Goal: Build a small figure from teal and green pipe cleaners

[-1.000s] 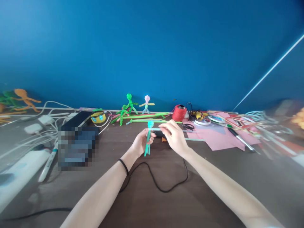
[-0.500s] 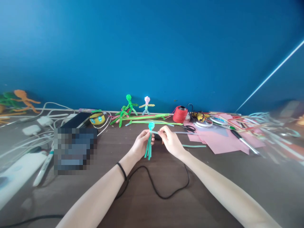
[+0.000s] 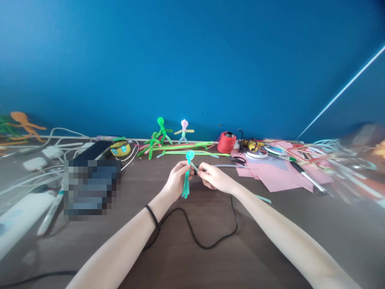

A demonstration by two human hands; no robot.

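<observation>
My left hand (image 3: pixel 177 180) is closed round the neck of a turquoise pipe-cleaner figure (image 3: pixel 186 186), held upright above the desk. Its rounded, coiled head shows over my fingers, and several loose strands hang below. A pale pipe cleaner (image 3: pixel 194 167) runs from just under the head to my right hand (image 3: pixel 215 177), whose thumb and fingertips pinch it. Beyond my right forearm the end of a light teal pipe cleaner (image 3: pixel 263 199) sticks out; whether it belongs to the pinched one I cannot tell.
Behind my hands stand a green figure (image 3: pixel 161 127) and a pink-headed figure (image 3: pixel 184 130), by green pipe cleaners (image 3: pixel 195 153). Right: red thread spool (image 3: pixel 226 143), scissors (image 3: pixel 239 160), pink paper (image 3: pixel 279 176). Left: phone-like blurred object (image 3: pixel 93 188), white cables. A black cord (image 3: pixel 198 242) loops in front.
My right hand has turned and come slightly nearer the figure, and the pinched pipe cleaner now slants downward. The teal end past my right forearm has shifted right and nearer. My left hand keeps its hold.
</observation>
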